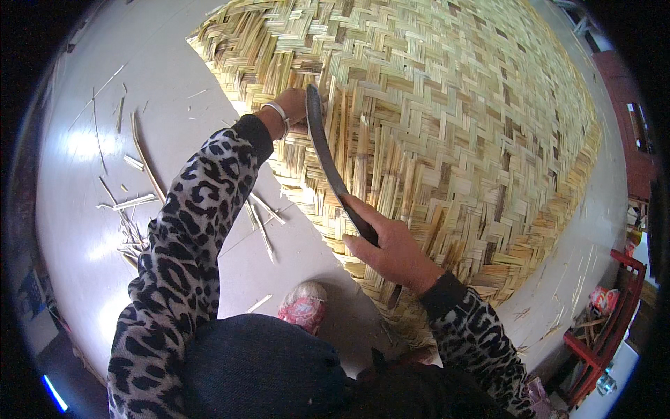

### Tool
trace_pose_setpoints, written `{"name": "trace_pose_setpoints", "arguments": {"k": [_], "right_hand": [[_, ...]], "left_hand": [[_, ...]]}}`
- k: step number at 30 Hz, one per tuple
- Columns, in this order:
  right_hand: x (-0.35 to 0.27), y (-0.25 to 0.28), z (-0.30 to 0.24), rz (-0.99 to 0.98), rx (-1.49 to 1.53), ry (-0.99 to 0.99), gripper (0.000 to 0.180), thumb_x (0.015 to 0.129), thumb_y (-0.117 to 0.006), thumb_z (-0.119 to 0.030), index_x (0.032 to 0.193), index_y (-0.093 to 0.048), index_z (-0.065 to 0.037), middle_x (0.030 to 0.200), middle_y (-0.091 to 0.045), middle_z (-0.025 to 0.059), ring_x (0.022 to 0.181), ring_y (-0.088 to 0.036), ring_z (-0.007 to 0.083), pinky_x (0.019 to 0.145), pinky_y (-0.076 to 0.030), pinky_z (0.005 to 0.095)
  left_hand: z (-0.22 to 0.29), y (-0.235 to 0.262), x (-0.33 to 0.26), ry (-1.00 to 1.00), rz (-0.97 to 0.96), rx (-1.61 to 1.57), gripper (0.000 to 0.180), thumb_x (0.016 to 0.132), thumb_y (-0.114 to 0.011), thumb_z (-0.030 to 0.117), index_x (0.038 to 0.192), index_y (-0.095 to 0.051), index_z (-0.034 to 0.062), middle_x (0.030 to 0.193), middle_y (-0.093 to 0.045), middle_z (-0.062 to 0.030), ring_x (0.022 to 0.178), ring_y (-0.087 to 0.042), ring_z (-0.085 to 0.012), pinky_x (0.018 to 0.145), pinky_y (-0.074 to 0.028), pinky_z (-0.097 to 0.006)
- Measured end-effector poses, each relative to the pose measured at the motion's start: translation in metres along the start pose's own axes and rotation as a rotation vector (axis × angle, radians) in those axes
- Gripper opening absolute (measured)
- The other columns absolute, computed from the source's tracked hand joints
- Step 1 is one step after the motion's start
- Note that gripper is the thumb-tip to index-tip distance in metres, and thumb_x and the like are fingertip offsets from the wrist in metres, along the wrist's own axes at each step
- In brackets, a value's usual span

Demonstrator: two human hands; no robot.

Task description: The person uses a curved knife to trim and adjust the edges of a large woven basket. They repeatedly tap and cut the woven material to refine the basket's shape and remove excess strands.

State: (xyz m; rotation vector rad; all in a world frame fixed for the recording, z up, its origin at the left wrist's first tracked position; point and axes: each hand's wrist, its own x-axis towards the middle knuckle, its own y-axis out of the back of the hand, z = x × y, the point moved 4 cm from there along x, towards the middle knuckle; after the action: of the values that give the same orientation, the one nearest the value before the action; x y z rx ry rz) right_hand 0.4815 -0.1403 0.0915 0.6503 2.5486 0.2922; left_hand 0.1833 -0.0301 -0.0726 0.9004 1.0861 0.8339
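Note:
A large woven mat [447, 126] of flat, pale green and tan strips lies on the floor. In my right hand [391, 251] is the lower end of a long, dark, curved blade-like tool [324, 153]. Its thumb and fingers close around it, and the tool slants up and left over the mat. Near the mat's left edge, my left hand [293, 106], with a pale bangle at the wrist, is curled just beside the tool's far tip. Whatever its fingers pinch is hidden. Several loose strip ends stand out of the weave between both hands.
Cut strips and scraps [136, 202] are scattered over the pale floor [77, 153] at left. A shoe [304, 306] shows below the mat's near edge, beside my dark-clothed knee [262, 363]. Red wooden furniture [604, 335] stands at the right.

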Motion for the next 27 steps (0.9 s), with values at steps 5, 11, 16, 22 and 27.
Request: {"name": "trace_pose_setpoints", "arguments": {"k": [5,11,16,22,27], "right_hand": [[0.029,0.012,-0.004,-0.038,0.143,-0.039,0.069,0.091,-0.061,-0.038,0.143,-0.042,0.003,0.115,-0.066,0.0242,0.097,-0.066,0.0259,0.090,-0.049,0.0346],[0.071,0.041,-0.004,-0.026,-0.011,-0.060,0.059,0.087,-0.061,-0.036,0.131,-0.055,0.004,0.102,-0.069,0.0247,0.090,-0.068,0.0279,0.086,-0.050,0.0355],[0.079,0.057,-0.016,-0.144,-0.233,-0.184,0.062,0.086,-0.062,-0.034,0.134,-0.053,0.004,0.107,-0.069,0.0231,0.095,-0.066,0.0212,0.089,-0.049,0.0319],[0.092,0.051,-0.028,-0.008,-0.298,-0.118,0.042,0.083,-0.056,-0.031,0.103,-0.067,0.004,0.085,-0.068,0.0252,0.079,-0.068,0.0376,0.073,-0.052,0.0440],[0.089,0.019,-0.017,0.139,-0.456,-0.163,0.036,0.084,-0.058,-0.028,0.106,-0.063,0.000,0.088,-0.069,0.0231,0.084,-0.068,0.0415,0.078,-0.053,0.0510]], "left_hand": [[0.000,-0.003,-0.012,0.112,0.066,0.177,0.021,0.081,-0.073,0.018,0.101,-0.069,0.0112,0.100,-0.069,-0.0010,0.079,-0.069,-0.0135,0.069,-0.057,-0.026],[0.020,0.017,-0.053,0.449,0.236,-1.654,0.017,0.092,-0.068,0.023,0.092,-0.063,0.0072,0.077,-0.063,-0.0001,0.069,-0.066,-0.0100,0.061,-0.055,-0.022],[0.027,0.024,-0.056,0.492,0.236,-1.754,0.014,0.094,-0.066,0.021,0.093,-0.062,0.0073,0.077,-0.063,-0.0008,0.066,-0.063,-0.0109,0.058,-0.053,-0.024],[0.028,0.026,-0.052,0.557,0.287,-1.818,0.015,0.094,-0.064,0.020,0.089,-0.061,0.0060,0.076,-0.062,-0.0021,0.062,-0.061,-0.0137,0.053,-0.050,-0.026],[0.035,0.033,-0.046,0.606,0.313,-1.756,0.020,0.094,-0.065,0.022,0.082,-0.057,0.0086,0.066,-0.057,-0.0004,0.051,-0.054,-0.0119,0.043,-0.043,-0.027]]}}
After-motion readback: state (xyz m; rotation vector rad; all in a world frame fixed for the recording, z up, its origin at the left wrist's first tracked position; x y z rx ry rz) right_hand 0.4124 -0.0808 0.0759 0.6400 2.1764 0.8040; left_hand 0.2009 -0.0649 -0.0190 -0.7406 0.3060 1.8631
